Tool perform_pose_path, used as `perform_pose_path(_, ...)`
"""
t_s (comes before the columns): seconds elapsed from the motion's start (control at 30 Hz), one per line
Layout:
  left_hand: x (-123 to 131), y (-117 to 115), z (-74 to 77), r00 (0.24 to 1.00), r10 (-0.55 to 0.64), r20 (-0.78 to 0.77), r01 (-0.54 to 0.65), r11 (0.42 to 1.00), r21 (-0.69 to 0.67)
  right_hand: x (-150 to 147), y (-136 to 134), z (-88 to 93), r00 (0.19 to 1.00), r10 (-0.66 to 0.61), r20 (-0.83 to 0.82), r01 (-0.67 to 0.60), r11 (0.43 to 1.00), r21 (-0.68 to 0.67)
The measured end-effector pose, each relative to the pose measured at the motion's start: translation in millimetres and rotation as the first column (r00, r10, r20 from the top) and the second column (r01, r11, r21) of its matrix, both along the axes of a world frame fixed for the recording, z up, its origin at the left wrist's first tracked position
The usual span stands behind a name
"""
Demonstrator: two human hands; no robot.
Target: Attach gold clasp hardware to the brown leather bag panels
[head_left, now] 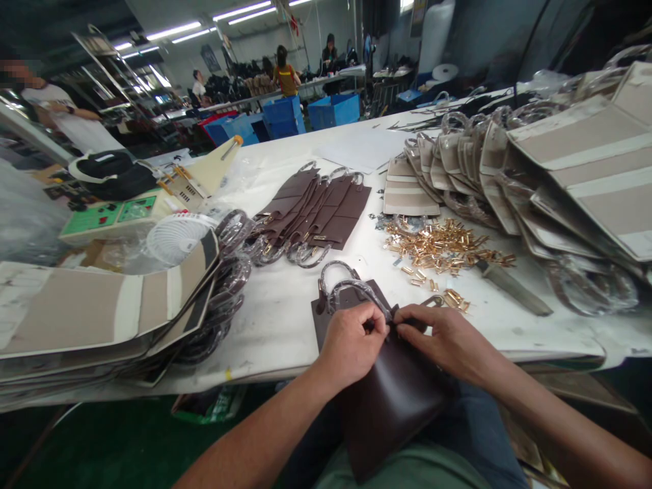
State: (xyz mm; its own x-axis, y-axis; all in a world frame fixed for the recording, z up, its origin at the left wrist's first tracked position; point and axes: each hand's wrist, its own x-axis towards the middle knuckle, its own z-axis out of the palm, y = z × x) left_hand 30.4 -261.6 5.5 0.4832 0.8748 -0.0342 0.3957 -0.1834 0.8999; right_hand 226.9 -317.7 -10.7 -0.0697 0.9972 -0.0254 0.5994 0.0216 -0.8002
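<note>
A dark brown leather bag panel (394,401) with wrapped handles lies over my lap and the table's edge. My left hand (356,339) is closed in a pinch at the panel's upper part, beside a handle base. Close to its right, my right hand (438,336) pinches the same area with thumb and index finger. Whatever small part sits between the fingertips is too hidden to name. Beyond the hands rests a pile of gold metal pieces (432,244), and a knife-like tool (517,288) lies right of it.
Brown panels with handles (316,204) lie mid-table. Beige panels are stacked at the right (473,163) and left (86,305). A white fan (178,238) stands near a green-topped machine (109,214). Several people and blue bins (333,112) are in the background.
</note>
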Motion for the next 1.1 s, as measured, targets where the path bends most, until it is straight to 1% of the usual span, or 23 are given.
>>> perform_pose_path(0.1,0,0,-5.4,0.995,0.047,0.088,-0.035,0.991,-0.127,5,-6,-0.8,1.0,0.015,0.002,-0.015,1.0,-0.018)
perform_pose_path(0.17,1,-1,-8.8,0.992,0.052,0.119,-0.031,0.984,-0.177,6,-10,-3.0,1.0,0.002,0.003,-0.002,1.0,-0.024)
perform_pose_path(0.23,2,-3,-10.4,0.992,0.04,0.124,-0.018,0.984,-0.177,6,-12,-4.5,1.0,-0.004,0.001,0.004,1.0,-0.026)
perform_pose_path(0.37,3,-6,-9.5,0.995,0.013,0.094,-0.001,0.992,-0.129,5,-11,-4.0,1.0,0.02,-0.007,-0.02,0.999,-0.038)
perform_pose_path(0.5,2,-5,-10.7,0.992,0.001,0.123,0.019,0.987,-0.162,8,-11,-3.0,0.998,0.06,-0.017,-0.061,0.996,-0.06)
perform_pose_path(0.57,0,-3,-11.8,0.987,0.019,0.159,0.012,0.982,-0.19,8,-15,-3.7,0.998,0.018,-0.063,-0.021,0.998,-0.051)
perform_pose_path(0.63,-1,0,-12.3,0.98,0.049,0.193,-0.003,0.973,-0.229,7,-19,-5.2,0.99,-0.067,-0.125,0.065,0.998,-0.024)
perform_pose_path(0.7,-2,2,-12.2,0.971,0.075,0.229,-0.005,0.956,-0.292,6,-24,-7.0,0.976,-0.14,-0.166,0.143,0.99,0.009)
perform_pose_path(0.77,-2,3,-12.2,0.957,0.091,0.275,0.016,0.931,-0.364,4,-26,-8.2,0.972,-0.166,-0.169,0.174,0.984,0.031)
perform_pose_path(0.83,-2,3,-12.8,0.941,0.109,0.32,0.038,0.907,-0.42,4,-27,-8.3,0.974,-0.157,-0.163,0.164,0.986,0.032)
perform_pose_path(0.9,-2,3,-13.8,0.933,0.126,0.338,0.042,0.893,-0.448,4,-26,-7.6,0.978,-0.134,-0.159,0.139,0.99,0.022)
perform_pose_path(1.0,-2,2,-14.6,0.932,0.133,0.338,0.037,0.89,-0.454,4,-23,-6.2,0.983,-0.1,-0.152,0.103,0.995,0.011)
perform_pose_path(1.1,-2,1,-14.1,0.936,0.126,0.329,0.03,0.901,-0.433,4,-20,-4.1,0.987,-0.072,-0.142,0.073,0.997,0.003)
